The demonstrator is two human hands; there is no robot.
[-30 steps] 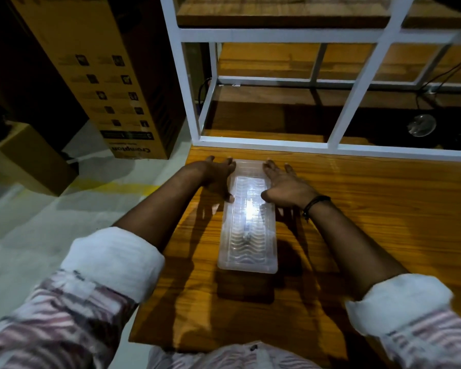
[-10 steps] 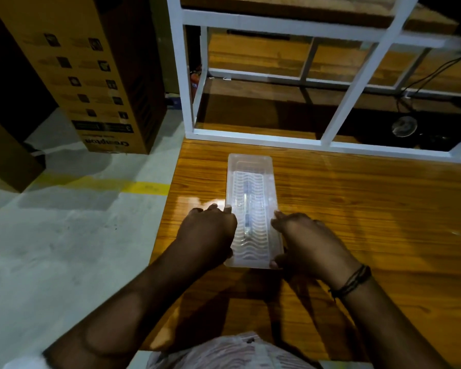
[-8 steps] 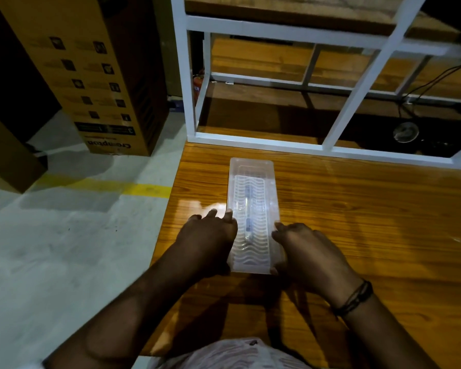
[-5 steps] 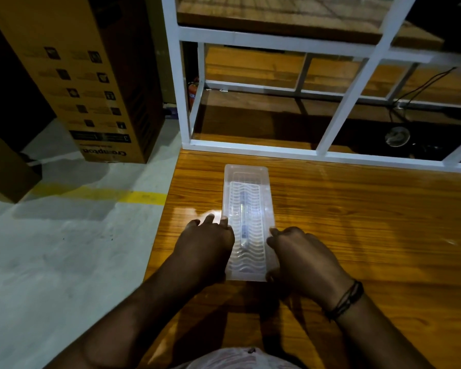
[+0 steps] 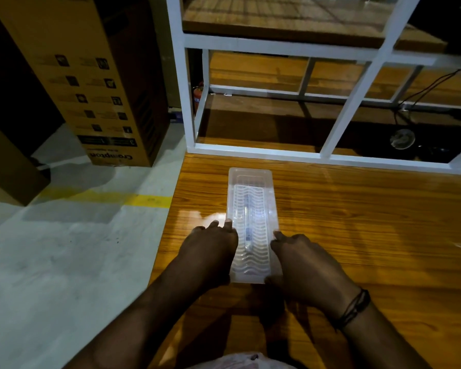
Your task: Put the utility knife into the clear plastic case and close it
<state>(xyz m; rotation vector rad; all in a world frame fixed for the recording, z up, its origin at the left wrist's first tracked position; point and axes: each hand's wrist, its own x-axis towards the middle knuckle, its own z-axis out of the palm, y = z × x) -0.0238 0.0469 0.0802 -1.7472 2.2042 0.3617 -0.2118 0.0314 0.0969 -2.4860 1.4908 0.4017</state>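
Note:
A long clear plastic case [image 5: 251, 193] lies lengthwise on the wooden table [image 5: 357, 222], its ribbed lid down. Through the lid I see the utility knife [image 5: 248, 227] as a thin pale shape along the middle. My left hand [image 5: 210, 251] grips the case's near left edge, fingers curled against its side. My right hand [image 5: 301, 259], with a dark cord on the wrist, grips the near right edge the same way. The near end of the case sits between both hands.
A white metal frame [image 5: 250, 151] with wooden shelves stands along the table's far edge. To the left the table ends over a grey floor with a yellow line [image 5: 144, 201]. A tall cardboard box [image 5: 91, 83] stands on that floor.
Both hands slid from the far end of the case to its near end three seconds ago. Over the last second they have stayed there, and only the camera has shifted slightly.

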